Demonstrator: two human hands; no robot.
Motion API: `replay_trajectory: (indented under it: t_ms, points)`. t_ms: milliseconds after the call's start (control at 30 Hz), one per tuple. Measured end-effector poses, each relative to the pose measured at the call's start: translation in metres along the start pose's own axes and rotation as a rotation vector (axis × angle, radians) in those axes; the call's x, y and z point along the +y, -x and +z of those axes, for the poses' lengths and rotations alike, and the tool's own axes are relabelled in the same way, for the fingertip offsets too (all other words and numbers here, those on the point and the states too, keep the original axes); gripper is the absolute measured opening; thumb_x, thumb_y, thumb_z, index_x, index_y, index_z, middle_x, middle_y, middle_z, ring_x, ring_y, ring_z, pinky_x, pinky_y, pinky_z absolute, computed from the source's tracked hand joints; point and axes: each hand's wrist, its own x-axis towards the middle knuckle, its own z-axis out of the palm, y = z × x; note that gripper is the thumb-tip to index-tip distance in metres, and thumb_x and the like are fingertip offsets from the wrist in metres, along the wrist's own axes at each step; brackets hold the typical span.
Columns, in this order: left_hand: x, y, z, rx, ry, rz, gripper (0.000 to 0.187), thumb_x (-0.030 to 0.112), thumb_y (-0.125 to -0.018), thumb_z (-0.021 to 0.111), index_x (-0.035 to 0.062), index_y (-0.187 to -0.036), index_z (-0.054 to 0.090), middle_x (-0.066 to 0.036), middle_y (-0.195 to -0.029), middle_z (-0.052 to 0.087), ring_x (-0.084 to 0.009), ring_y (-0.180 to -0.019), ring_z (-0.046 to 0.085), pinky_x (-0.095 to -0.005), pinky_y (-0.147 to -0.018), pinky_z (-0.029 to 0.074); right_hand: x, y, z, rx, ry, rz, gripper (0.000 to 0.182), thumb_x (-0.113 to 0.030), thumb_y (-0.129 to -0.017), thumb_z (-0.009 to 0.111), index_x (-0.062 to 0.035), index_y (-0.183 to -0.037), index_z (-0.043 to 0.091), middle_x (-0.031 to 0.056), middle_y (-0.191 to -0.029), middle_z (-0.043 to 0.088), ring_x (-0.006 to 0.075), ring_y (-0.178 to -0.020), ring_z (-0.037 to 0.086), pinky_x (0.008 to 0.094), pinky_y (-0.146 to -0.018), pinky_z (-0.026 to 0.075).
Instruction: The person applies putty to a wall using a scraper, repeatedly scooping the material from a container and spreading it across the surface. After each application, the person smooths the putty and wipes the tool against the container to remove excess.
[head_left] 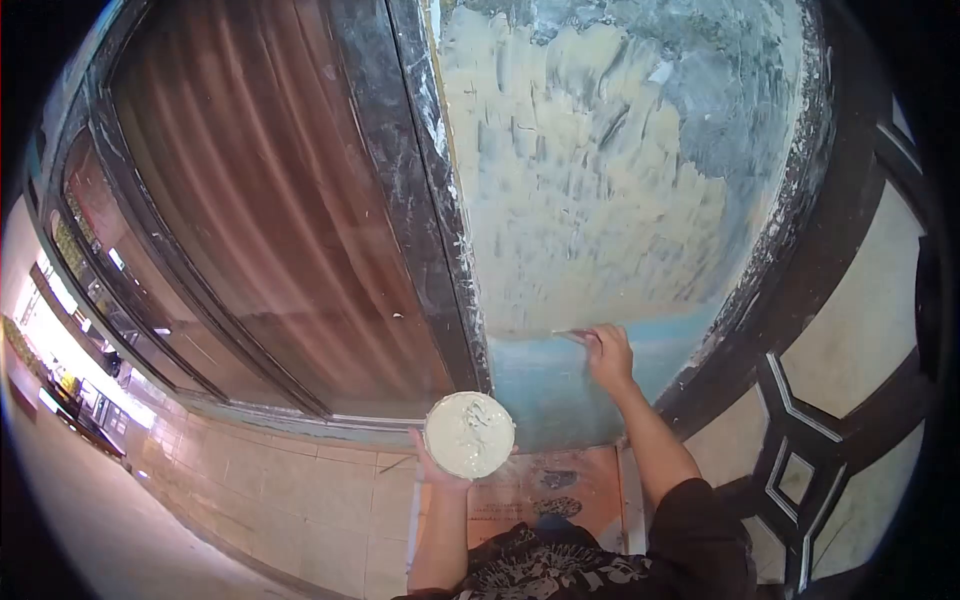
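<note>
My left hand (437, 462) is wrapped round the side of a round tub (430, 432), its fingers partly hidden beneath. Thick cream putty (470, 435) fills the tub, with a rough, stirred patch near its upper right. My right hand (608, 355) grips a putty knife (575, 333), seen almost edge-on at the wall. Its tip lies at the lower border of a cream-coated area. The wall panel (590, 180) carries uneven cream smears over grey-blue patches. Below the knife, a light blue strip (540, 375) of wall shows.
Left of the panel stands a dark, paint-flecked frame (425, 200) beside glass with a brown curtain (250, 180) behind it. A dark door with pale panels (850, 300) curves along the right. Under me are floor tiles (320, 490) and a flattened cardboard sheet (590, 480).
</note>
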Motion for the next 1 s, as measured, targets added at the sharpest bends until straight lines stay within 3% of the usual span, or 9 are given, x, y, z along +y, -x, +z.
replay_trajectory:
  t_ms: [100, 233, 333, 433, 500, 600, 800, 867, 1000]
  points:
    - [-0.001, -0.003, -0.002, 0.027, -0.030, 0.012, 0.090, 0.082, -0.094, 0.032, 0.0152, -0.154, 0.043, -0.015, -0.159, 0.040, -0.0477, -0.141, 0.041, -0.0832, -0.102, 0.034, -0.003, 0.000, -0.005, 0.061, -0.050, 0.001, 0.015, -0.006, -0.088, 0.068, -0.0063, -0.104, 0.069, 0.0075, -0.102, 0.069, 0.0348, -0.095, 0.061, 0.0460, -0.080, 0.053]
    - [0.000, -0.001, 0.003, -0.035, 0.011, -0.026, 0.089, 0.080, -0.095, 0.031, 0.0144, -0.154, 0.042, -0.015, -0.159, 0.041, -0.0467, -0.141, 0.041, -0.0803, -0.105, 0.035, -0.001, 0.005, 0.002, -0.035, -0.020, -0.014, 0.015, -0.006, -0.089, 0.067, -0.0066, -0.104, 0.070, 0.0079, -0.103, 0.069, 0.0352, -0.095, 0.061, 0.0460, -0.081, 0.053]
    - [-0.001, -0.006, -0.007, 0.082, -0.010, 0.024, 0.089, 0.080, -0.095, 0.031, 0.0143, -0.153, 0.042, -0.015, -0.159, 0.041, -0.0466, -0.141, 0.041, -0.0800, -0.105, 0.035, -0.008, -0.002, -0.006, -0.004, -0.041, 0.008, 0.014, -0.008, -0.090, 0.067, -0.0052, -0.104, 0.069, 0.0090, -0.103, 0.069, 0.0353, -0.097, 0.061, 0.0459, -0.082, 0.052]
    - [0.001, -0.006, -0.008, 0.031, 0.007, -0.001, 0.091, 0.082, -0.093, 0.032, 0.0148, -0.153, 0.042, -0.015, -0.159, 0.040, -0.0479, -0.141, 0.041, -0.0817, -0.104, 0.034, -0.007, 0.002, -0.007, 0.004, -0.064, 0.025, 0.014, -0.009, -0.091, 0.067, -0.0034, -0.104, 0.069, 0.0100, -0.104, 0.069, 0.0353, -0.098, 0.061, 0.0456, -0.083, 0.052]
    - [0.003, -0.006, -0.002, 0.083, -0.021, 0.007, 0.100, 0.089, -0.087, 0.034, 0.0160, -0.156, 0.039, -0.015, -0.162, 0.035, -0.0511, -0.141, 0.038, -0.0886, -0.097, 0.032, -0.006, 0.004, -0.002, -0.005, -0.066, 0.005, 0.014, -0.008, -0.091, 0.067, -0.0035, -0.104, 0.069, 0.0099, -0.104, 0.069, 0.0353, -0.098, 0.061, 0.0455, -0.083, 0.052]
    - [0.005, -0.006, 0.008, 0.050, 0.011, -0.010, 0.095, 0.086, -0.089, 0.034, 0.0182, -0.155, 0.041, -0.016, -0.161, 0.038, -0.0505, -0.141, 0.039, -0.0871, -0.099, 0.032, -0.008, 0.005, 0.001, -0.068, -0.079, -0.003, 0.013, -0.008, -0.091, 0.066, -0.0038, -0.103, 0.069, 0.0110, -0.103, 0.069, 0.0365, -0.098, 0.060, 0.0450, -0.083, 0.051]
    - [0.002, -0.006, 0.021, -0.002, -0.041, -0.006, 0.097, 0.088, -0.087, 0.035, 0.0192, -0.156, 0.039, -0.015, -0.161, 0.035, -0.0515, -0.141, 0.039, -0.0886, -0.098, 0.031, -0.012, -0.010, -0.012, 0.039, -0.072, -0.039, 0.012, -0.009, -0.091, 0.066, -0.0057, -0.102, 0.070, 0.0105, -0.103, 0.069, 0.0364, -0.097, 0.060, 0.0447, -0.084, 0.051]
    - [0.000, -0.007, 0.018, -0.019, -0.025, -0.013, 0.099, 0.089, -0.087, 0.035, 0.0191, -0.156, 0.038, -0.016, -0.162, 0.035, -0.0519, -0.141, 0.038, -0.0887, -0.098, 0.031, -0.011, -0.002, -0.011, -0.017, -0.050, -0.026, 0.014, -0.009, -0.090, 0.068, -0.0089, -0.104, 0.071, 0.0067, -0.103, 0.069, 0.0348, -0.098, 0.061, 0.0455, -0.083, 0.052]
    - [-0.001, -0.005, 0.018, -0.074, 0.018, -0.067, 0.104, 0.091, -0.084, 0.035, 0.0187, -0.158, 0.035, -0.018, -0.162, 0.033, -0.0536, -0.141, 0.038, -0.0890, -0.098, 0.030, -0.011, 0.001, 0.000, -0.054, -0.065, -0.037, 0.012, -0.010, -0.092, 0.064, -0.0056, -0.101, 0.071, 0.0100, -0.103, 0.069, 0.0366, -0.096, 0.060, 0.0451, -0.083, 0.051]
